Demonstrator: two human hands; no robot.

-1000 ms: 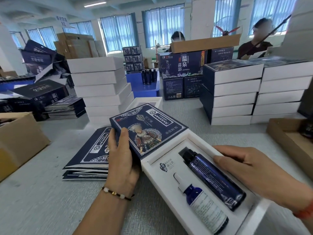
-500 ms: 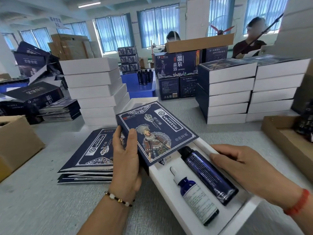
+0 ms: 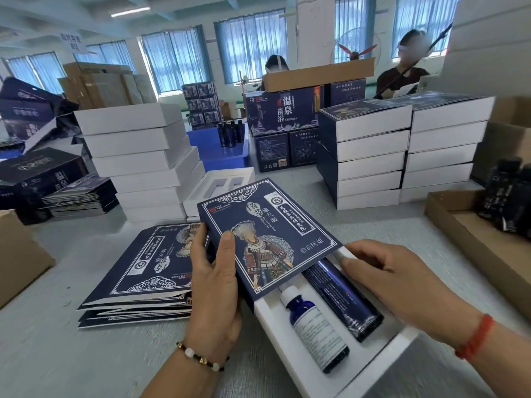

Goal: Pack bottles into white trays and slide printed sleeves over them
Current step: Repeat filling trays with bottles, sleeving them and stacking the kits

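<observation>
Printed sleeve (image 3: 267, 239) gripped by left hand (image 3: 214, 285), half over white tray (image 3: 382, 351); right hand (image 3: 402, 280) fingers curled on tray edge. 2 bottles (image 3: 319, 328), caps toward upper left, long axis running to lower right.

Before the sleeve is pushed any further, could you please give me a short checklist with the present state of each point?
1. Printed sleeve started over the far end of the white tray: ok.
2. Left hand grips the sleeve: ok.
3. Right hand steadies the tray's right edge: ok.
4. Dropper bottle lies flat in its recess: ok.
5. Tall dark bottle seated, top already under the sleeve: ok.
6. Sleeve square to the tray inside: cannot tell.
</observation>
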